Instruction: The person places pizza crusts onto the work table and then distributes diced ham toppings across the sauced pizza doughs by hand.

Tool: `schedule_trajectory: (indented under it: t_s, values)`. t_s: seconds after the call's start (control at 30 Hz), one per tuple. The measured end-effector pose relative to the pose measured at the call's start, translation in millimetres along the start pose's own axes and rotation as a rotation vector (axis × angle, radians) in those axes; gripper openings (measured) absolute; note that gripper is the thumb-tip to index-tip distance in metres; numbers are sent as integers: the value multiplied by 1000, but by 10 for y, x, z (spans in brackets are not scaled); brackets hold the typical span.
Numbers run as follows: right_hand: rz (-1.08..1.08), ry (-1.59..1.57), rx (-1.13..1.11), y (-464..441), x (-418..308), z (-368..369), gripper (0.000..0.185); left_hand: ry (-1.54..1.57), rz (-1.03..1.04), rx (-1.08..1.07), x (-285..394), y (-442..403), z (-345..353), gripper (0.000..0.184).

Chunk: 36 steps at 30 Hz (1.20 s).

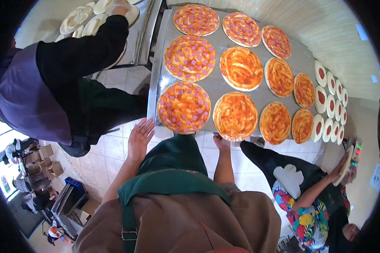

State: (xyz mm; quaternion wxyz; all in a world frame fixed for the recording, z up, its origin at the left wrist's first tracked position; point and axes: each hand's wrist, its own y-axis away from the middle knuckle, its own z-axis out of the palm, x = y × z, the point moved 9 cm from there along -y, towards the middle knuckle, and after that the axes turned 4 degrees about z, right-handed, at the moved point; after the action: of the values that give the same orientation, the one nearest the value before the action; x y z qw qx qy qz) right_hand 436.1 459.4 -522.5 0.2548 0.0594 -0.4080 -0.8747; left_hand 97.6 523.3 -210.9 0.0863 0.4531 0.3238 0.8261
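Note:
My left hand (142, 135) is held open beside the near left corner of the metal table (154, 110), fingers spread and holding nothing. Just right of it lies a pizza base with sauce and pink ham cubes (184, 107). My right hand (222, 142) is at the table's near edge, below a sauced pizza base (235, 116). Its fingers look curled, and the edge partly hides them; what they hold, if anything, cannot be made out. Farther back are more ham-topped bases (190, 57) and sauce-only bases (241, 68).
Small oval dough pieces with red centres (321, 100) line the table's right end. At left, a co-worker in a purple apron (29, 95) reaches over dough rounds (77, 19) on another table. At right, a person in a colourful shirt (304, 215) holds a flat round piece (344, 165).

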Motion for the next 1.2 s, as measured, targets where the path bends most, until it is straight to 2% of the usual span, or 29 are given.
schedule_trajectory:
  t_s: [0.07,0.17,0.23,0.3,0.33,0.4,0.5,0.53,0.6,0.63,0.67,0.7,0.73,0.83,0.87,0.97,1.0,1.1,1.2]
  values:
    - [40,202,1,655,228,407,16,17,-19,-87,-8,28,229,49]
    - [57,255,-27,1312,359,1034,17,-45,-52,-228,-184,18,556,49]
    - [18,350,-150,1579,424,1714,21,-70,-129,-300,-392,-13,853,48]
    - [-2,387,-379,1682,495,2438,19,-18,-193,-438,-622,-53,1197,48]
    - [-15,411,-253,1650,519,2642,17,14,-221,-415,-695,-44,1339,47]
    - [-184,433,-357,1493,569,3141,16,86,-247,-369,-732,-90,1617,46]
    - [-731,921,-155,1337,576,3528,20,351,-170,-308,-733,-363,1619,45]
    - [-817,965,-195,1354,635,3708,24,507,-168,-187,-589,-393,1642,41]
    - [-991,1045,-276,1439,712,4037,31,559,-143,-119,-518,-512,1494,37]
    - [-965,993,-340,1382,722,4090,32,582,-133,-86,-503,-586,1380,36]
    - [-939,938,-400,1325,729,4136,33,713,-128,-194,-428,-637,1386,28]
    - [-914,884,-458,1288,742,4167,33,683,-132,-150,-470,-684,1298,30]
    - [-701,629,-536,1281,763,4229,35,655,-137,-105,-400,-662,1292,32]
    - [-796,721,-378,1260,513,4199,34,602,-153,-59,-173,-561,1369,34]
    - [-780,830,-259,1257,454,4208,26,597,-159,-68,-139,-538,1379,34]
    - [-678,1347,-221,1300,545,4329,13,520,-161,-81,-324,-620,1171,32]
    - [-1034,1749,-386,1405,611,4532,15,484,-159,-85,-436,-687,1074,31]
    - [-1306,2086,-444,1515,855,4625,19,475,-144,-168,-426,-628,1144,28]
    - [-1085,2038,-366,1318,698,4557,15,411,-195,-119,-413,-569,1151,26]
